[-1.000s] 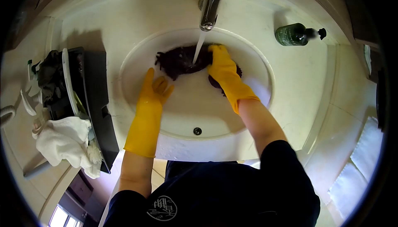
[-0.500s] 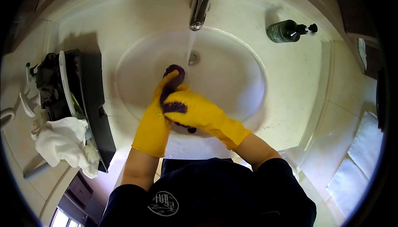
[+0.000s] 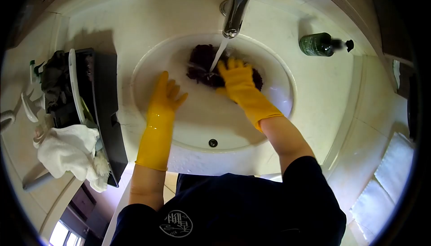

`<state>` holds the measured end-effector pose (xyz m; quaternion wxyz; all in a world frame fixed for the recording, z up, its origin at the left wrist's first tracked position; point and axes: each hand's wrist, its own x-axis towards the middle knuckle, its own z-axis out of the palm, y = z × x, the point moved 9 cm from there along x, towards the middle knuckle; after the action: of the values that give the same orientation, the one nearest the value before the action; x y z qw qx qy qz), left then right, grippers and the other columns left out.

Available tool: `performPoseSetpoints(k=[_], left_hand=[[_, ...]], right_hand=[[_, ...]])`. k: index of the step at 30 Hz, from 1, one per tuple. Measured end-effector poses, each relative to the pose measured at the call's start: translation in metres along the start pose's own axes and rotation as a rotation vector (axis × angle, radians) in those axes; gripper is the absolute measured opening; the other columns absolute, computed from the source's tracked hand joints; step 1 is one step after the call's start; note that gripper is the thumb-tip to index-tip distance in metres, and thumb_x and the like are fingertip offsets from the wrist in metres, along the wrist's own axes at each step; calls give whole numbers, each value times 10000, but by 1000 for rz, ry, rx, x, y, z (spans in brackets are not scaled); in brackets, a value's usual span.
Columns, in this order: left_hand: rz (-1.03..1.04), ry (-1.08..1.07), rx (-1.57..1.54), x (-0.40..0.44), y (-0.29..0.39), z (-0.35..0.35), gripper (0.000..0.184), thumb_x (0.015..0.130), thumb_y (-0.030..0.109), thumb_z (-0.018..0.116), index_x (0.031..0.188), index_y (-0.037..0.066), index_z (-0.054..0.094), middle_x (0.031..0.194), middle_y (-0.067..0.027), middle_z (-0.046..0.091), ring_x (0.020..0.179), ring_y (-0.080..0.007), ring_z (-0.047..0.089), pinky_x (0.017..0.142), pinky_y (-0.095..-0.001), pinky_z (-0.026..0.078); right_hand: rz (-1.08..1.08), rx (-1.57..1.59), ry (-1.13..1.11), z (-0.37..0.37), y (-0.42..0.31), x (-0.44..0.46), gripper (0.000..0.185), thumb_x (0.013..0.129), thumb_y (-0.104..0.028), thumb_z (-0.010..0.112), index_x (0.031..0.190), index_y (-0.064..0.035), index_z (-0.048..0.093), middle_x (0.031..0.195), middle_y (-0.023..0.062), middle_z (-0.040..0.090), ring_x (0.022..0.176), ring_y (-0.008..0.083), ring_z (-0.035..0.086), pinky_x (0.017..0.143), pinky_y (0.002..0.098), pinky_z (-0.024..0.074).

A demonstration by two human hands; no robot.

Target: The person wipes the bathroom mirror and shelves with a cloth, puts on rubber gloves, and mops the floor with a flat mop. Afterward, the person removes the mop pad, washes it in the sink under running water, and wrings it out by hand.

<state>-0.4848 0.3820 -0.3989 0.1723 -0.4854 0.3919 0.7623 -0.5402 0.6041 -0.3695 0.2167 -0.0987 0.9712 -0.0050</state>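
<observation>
A dark purple cloth [image 3: 204, 62] lies wet in the white oval sink [image 3: 197, 131], under the stream from the chrome faucet [image 3: 235, 17]. Both hands wear yellow rubber gloves. My right hand [image 3: 238, 80] is over the right part of the cloth, fingers spread and somewhat blurred by motion. Over the left side of the sink, my left hand [image 3: 166, 95] holds nothing; its fingers are apart, and a gap separates it from the cloth.
A green pump bottle [image 3: 316, 44] stands on the counter [image 3: 314, 93] at the right. At the left, a dark bin [image 3: 105, 111] holds dark cloth and a white-handled item, with a white towel [image 3: 69, 149] draped at its front.
Half a second ago both hands held the cloth together near the sink's front. Now it lies under the water, my left hand has let go, and my right hand has moved back and opened.
</observation>
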Motion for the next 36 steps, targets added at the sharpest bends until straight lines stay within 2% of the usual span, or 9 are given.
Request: performPoseSetpoints(k=[3, 7, 11, 14, 18, 27, 28, 31, 36], left_hand=[[-15, -21, -18, 7, -4, 4, 567, 866, 430, 594, 1369, 241, 412, 1427, -150, 327, 1266, -334, 364, 980, -574, 378], [-94, -23, 16, 2, -12, 33, 537, 857, 457, 591, 1315, 207, 466, 1365, -140, 410, 1224, -344, 417, 935, -578, 420], [-368, -412, -300, -19, -31, 89, 491, 891, 415, 579, 1278, 123, 498, 1269, -123, 502, 1132, -286, 501, 907, -458, 476], [-157, -388, -98, -28, -22, 76, 321, 873, 350, 627, 1016, 63, 628, 891, -69, 657, 799, -205, 628, 733, -334, 535], [-361, -452, -88, -37, -51, 80, 248, 859, 295, 654, 968, 75, 627, 825, -69, 645, 733, -195, 616, 666, -322, 522], [-62, -161, -64, 2, -62, 48, 297, 853, 317, 668, 1037, 93, 605, 913, -64, 622, 861, -216, 611, 754, -357, 519], [199, -260, 191, 12, -39, 38, 433, 861, 359, 640, 1193, 106, 528, 1102, -96, 562, 983, -243, 574, 841, -389, 480], [30, -162, 74, -17, 0, 44, 628, 876, 434, 585, 1394, 134, 397, 1420, -148, 368, 1254, -306, 418, 996, -483, 394], [-8, -39, 28, -11, 5, 8, 650, 864, 475, 573, 1403, 174, 367, 1457, -164, 285, 1346, -338, 267, 1003, -540, 370]], right_hand=[[-186, 152, -149, 9, -4, 10, 726, 672, -338, 756, 1314, -154, 472, 1353, 123, 435, 1221, 345, 423, 971, 504, 375], [161, 898, 280, 4, 22, 20, 620, 684, -14, 655, 1278, -122, 517, 1303, 142, 492, 1205, 332, 454, 976, 385, 411], [-242, 1353, -116, -30, -47, -35, 603, 693, -1, 625, 1277, -122, 539, 1354, 171, 454, 1268, 319, 418, 1062, 358, 320], [-461, 1129, -123, -71, -73, -83, 528, 749, -97, 663, 1263, -128, 549, 1334, 190, 456, 1243, 354, 429, 1054, 372, 325], [-314, 1282, -180, -83, -77, -98, 358, 820, -228, 667, 1143, -83, 607, 1171, 188, 545, 1092, 361, 520, 944, 382, 413], [47, 1088, 213, -54, 2, -66, 330, 820, -286, 652, 1058, -59, 627, 1072, 160, 616, 1029, 341, 567, 883, 404, 459], [63, 935, 269, -59, 11, -63, 368, 814, -269, 655, 1105, -49, 604, 1124, 162, 603, 1050, 349, 558, 901, 405, 454], [99, 563, 420, -47, 46, -27, 499, 793, -257, 660, 1224, -48, 523, 1235, 169, 542, 1095, 368, 525, 926, 428, 440], [-210, 25, -40, 7, -23, -13, 634, 748, -272, 686, 1298, -60, 454, 1339, 166, 448, 1133, 361, 480, 953, 434, 424]])
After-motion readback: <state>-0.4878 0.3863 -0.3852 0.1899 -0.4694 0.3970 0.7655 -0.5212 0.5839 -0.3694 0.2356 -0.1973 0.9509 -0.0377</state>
